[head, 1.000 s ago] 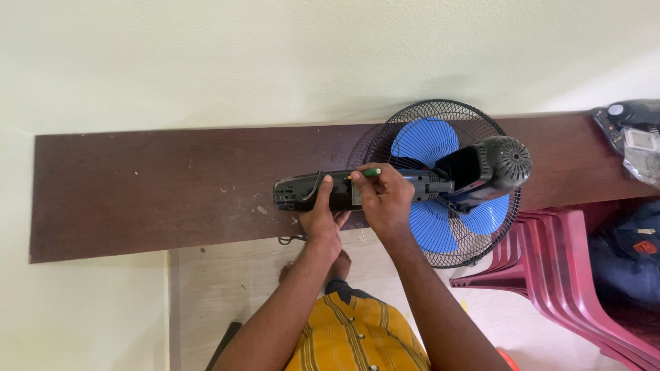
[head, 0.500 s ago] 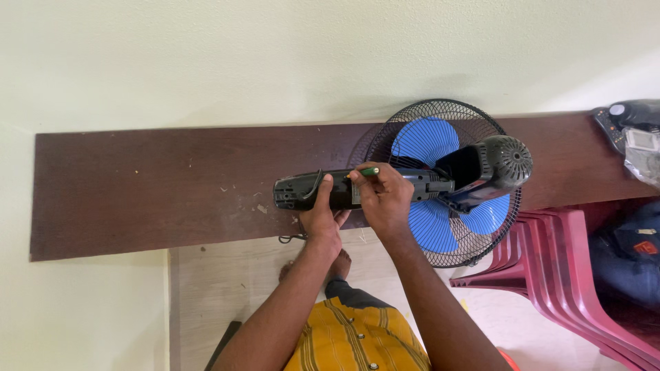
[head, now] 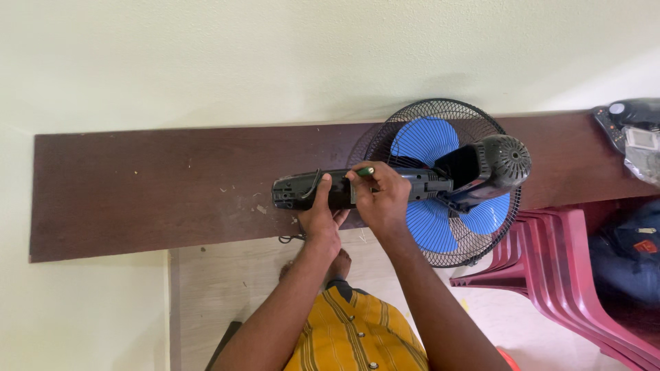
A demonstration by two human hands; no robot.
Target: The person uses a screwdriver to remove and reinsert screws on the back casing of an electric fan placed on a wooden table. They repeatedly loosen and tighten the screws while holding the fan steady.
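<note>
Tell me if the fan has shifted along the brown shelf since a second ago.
No. The fan lies in the same place against the brown shelf edge.

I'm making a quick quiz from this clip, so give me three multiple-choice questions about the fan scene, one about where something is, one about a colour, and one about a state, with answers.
1. Where does the fan lie?
A. On the floor
B. On the dark brown shelf along the wall
C. On the red chairs

2. What colour are the fan blades?
A. White
B. Green
C. Blue

3. What is the left hand doing?
A. Gripping the black fan base
B. Hanging free
C. Resting on the chairs

Answers:
1. B, the fan lies on its side across the brown shelf.
2. C, blue blades show through the black wire grille.
3. A, its fingers wrap the base, while the right hand holds a green-handled tool against it.
</note>
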